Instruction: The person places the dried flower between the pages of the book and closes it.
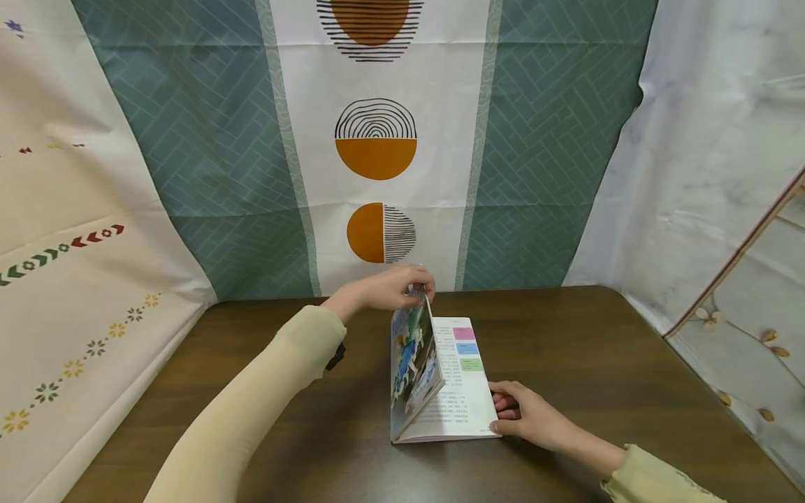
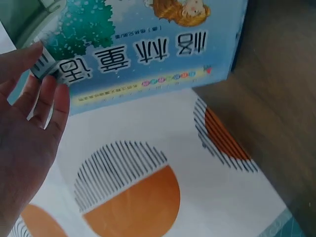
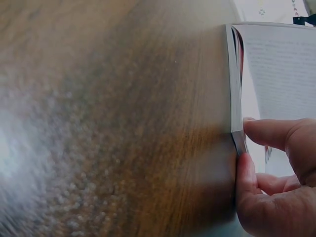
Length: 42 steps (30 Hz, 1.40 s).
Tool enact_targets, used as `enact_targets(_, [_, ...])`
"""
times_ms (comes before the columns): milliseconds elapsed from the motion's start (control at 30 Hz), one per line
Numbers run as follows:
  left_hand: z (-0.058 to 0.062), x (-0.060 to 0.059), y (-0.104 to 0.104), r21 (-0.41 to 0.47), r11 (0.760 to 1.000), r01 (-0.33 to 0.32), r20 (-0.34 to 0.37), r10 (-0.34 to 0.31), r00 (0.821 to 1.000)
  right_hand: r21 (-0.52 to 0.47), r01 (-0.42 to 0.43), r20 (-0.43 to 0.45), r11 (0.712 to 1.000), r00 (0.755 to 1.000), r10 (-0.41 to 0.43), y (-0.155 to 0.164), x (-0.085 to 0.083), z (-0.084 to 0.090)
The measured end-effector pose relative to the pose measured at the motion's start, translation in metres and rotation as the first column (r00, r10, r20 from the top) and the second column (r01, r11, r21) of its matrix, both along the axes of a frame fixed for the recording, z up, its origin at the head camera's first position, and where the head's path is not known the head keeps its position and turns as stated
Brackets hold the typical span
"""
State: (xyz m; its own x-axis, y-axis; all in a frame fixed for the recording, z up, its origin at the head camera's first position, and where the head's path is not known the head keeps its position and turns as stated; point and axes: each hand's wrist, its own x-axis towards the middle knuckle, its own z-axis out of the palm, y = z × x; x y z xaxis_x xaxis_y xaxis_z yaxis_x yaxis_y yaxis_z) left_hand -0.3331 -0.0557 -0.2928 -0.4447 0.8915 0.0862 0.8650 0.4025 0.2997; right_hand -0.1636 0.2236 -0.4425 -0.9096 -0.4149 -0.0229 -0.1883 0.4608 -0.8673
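Note:
A paperback book point(image 1: 449, 409) stands partly open on the table, its left part lifted at a slant and showing a colourful picture. Its right page carries printed text and pink, blue and green boxes. My left hand point(image 1: 397, 288) pinches the top edge of the raised part. In the left wrist view, the blue illustrated cover point(image 2: 158, 74) with large Chinese characters faces the camera, the left hand point(image 2: 24, 138) at its corner. My right hand point(image 1: 534, 419) grips the lower right edge; in the right wrist view its thumb point(image 3: 269, 132) lies on the page, fingers below.
The brown wooden table point(image 1: 553, 349) extends around the book. A patterned green and white cloth point(image 1: 434, 154) hangs at its back edge. Cream cloth point(image 1: 75, 279) with flower motifs hangs on the left, a pale marbled cloth point(image 1: 704, 175) on the right.

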Motion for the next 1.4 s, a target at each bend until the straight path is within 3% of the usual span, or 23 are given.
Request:
enact_targets(167, [-0.012,-0.001,0.020,-0.020,0.999,0.029,0.026,-0.029,0.999,-0.006,-0.009,-0.018,1.000,1.000,0.009,-0.001,0.000,-0.001])
enact_targets(467, [-0.044,-0.003,0.060,-0.065,0.997,0.033,0.054,-0.029,0.998,-0.023,-0.023,-0.014,0.999,1.000,0.022,0.003,0.000,-0.002])
enact_targets(700, [-0.067,-0.005,0.082,-0.105,0.994,0.023,0.034,-0.019,0.999,-0.035,-0.063,0.003,0.997,0.998,0.063,0.008,-0.003,-0.001])
enact_targets(967, [-0.100,-0.007,0.096,-0.176,0.984,0.023,0.026,-0.019,0.999,-0.062,-0.109,0.036,0.992,0.993,0.111,0.010,-0.005,0.000])
enact_targets(1067, [-0.109,-0.006,0.098,-0.191,0.981,0.020,0.052,-0.010,0.999,-0.069,-0.114,0.052,0.991,0.992,0.118,0.012,-0.004,0.000])
enact_targets(1400, [-0.119,-0.014,0.101,-0.164,0.986,0.017,0.182,0.013,0.983,-0.099,-0.107,0.066,0.989,0.991,0.114,0.014,-0.003,0.000])
